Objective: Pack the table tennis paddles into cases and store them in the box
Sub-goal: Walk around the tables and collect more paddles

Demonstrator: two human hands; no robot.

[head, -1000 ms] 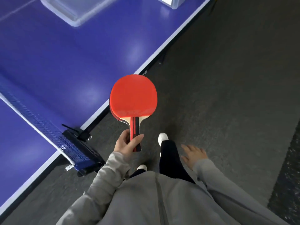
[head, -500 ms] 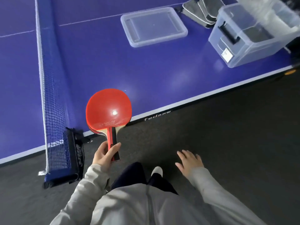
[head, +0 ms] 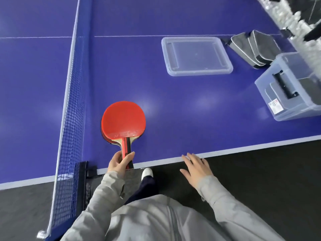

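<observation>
We carry the stacked paddles (head: 123,119) by their handles, the left hand (head: 119,162) with fingers curled round them, blades flat above the surface (head: 173,105), ready for the cases (head: 253,47) and box (head: 291,87) at right; the right hand (head: 196,169) hangs free, fingers spread. Half a second ago the paddles sat nearer the edge.

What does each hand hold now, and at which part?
The left hand grips the stacked paddles by the handles; the right hand holds nothing.

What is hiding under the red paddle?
A second paddle: its rim peeks out past the lower left edge of the red paddle, held by the left hand. Its face is covered.
</observation>
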